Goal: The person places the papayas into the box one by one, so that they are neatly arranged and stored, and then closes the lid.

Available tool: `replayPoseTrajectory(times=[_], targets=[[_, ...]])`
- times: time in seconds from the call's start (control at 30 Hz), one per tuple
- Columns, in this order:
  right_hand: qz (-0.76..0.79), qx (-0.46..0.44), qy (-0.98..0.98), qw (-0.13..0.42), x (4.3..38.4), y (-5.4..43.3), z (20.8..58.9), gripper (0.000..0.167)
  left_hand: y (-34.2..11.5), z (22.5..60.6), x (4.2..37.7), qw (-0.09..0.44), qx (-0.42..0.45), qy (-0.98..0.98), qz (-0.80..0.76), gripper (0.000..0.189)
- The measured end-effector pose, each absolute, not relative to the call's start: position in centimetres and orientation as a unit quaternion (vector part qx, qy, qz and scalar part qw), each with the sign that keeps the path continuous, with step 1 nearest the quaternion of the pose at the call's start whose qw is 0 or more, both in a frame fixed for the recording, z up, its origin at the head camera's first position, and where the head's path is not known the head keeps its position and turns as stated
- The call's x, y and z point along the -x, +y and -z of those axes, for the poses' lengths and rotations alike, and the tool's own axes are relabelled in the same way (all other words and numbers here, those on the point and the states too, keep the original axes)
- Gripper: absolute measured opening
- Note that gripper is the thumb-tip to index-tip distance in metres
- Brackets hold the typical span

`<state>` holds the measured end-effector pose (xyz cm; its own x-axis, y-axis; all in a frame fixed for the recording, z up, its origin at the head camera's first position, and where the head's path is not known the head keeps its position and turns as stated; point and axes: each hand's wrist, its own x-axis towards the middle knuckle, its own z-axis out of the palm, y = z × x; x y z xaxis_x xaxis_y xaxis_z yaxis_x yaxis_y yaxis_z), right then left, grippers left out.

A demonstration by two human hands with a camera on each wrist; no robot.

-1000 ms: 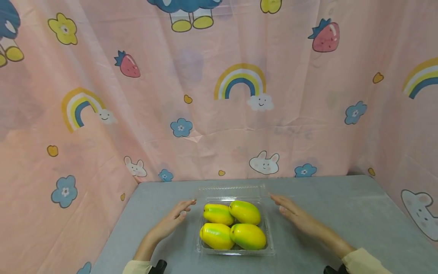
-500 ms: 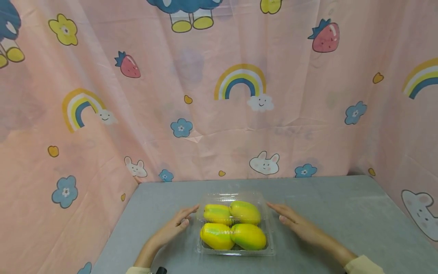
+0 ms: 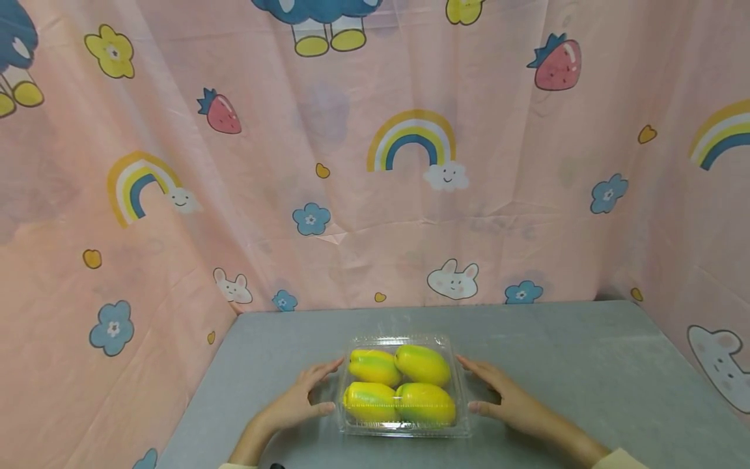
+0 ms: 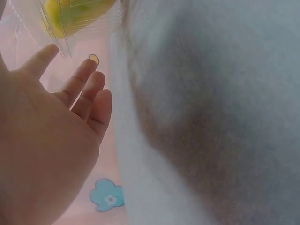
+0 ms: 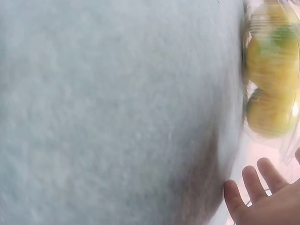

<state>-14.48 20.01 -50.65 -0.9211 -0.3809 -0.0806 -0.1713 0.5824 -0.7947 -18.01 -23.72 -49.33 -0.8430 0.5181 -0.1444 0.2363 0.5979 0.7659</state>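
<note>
A clear plastic clamshell box [image 3: 404,431] lies on the grey table, its lid down over several yellow-green fruits that look like mangoes [image 3: 423,365]. On its left side is my left hand [image 3: 301,397], fingers extended and thumb spread, the fingertips at the box edge. My right hand [image 3: 510,400] mirrors it on the right side, with index finger and thumb close to the rim. Whether the fingertips touch the plastic, I cannot tell. In the left wrist view, the fingers [image 4: 77,82] reach below the box corner. The right wrist view has mangoes [image 5: 272,112] behind ribbed plastic.
The grey tabletop [image 3: 574,352] extends around the box on all sides. Behind it and along both sides hangs a pink curtain [image 3: 351,260] printed with rainbows, flowers and rabbits.
The clear lid, raised behind the fruits a second ago, has swung forward and down over them. Both hands have come slightly nearer to the viewer, and their thumbs have spread towards the box's sides.
</note>
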Motion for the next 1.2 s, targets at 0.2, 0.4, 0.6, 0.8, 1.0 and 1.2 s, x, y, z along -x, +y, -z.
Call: replayPoseTrajectory(times=[0.2, 0.4, 0.6, 0.8, 1.0, 1.2], targets=[[0.419, 0.168, 0.885, 0.113, 14.3, 19.8, 50.8, 0.087, -23.4, 48.9, 17.4, 0.170, -0.221, 0.883, -0.376, 0.094], [0.422, 0.160, 0.884, 0.123, 14.1, 19.6, 50.6, 0.090, -23.1, 48.8, 17.1, 0.164, -0.230, 0.882, -0.376, 0.102], [0.428, 0.133, 0.882, 0.148, 14.1, 19.3, 50.0, 0.093, -22.8, 48.7, 16.9, 0.180, -0.227, 0.874, -0.391, 0.102], [0.458, 0.143, 0.859, 0.180, 14.1, 19.3, 49.6, 0.095, -22.6, 48.4, 16.9, 0.219, -0.231, 0.840, -0.439, 0.100], [0.513, 0.178, 0.812, 0.214, 14.2, 19.2, 49.6, 0.102, -22.4, 48.4, 16.8, 0.284, -0.216, 0.783, -0.509, 0.102], [0.539, 0.186, 0.792, 0.219, 13.7, 18.8, 49.5, 0.106, -22.2, 48.5, 16.5, 0.314, -0.208, 0.757, -0.534, 0.101]])
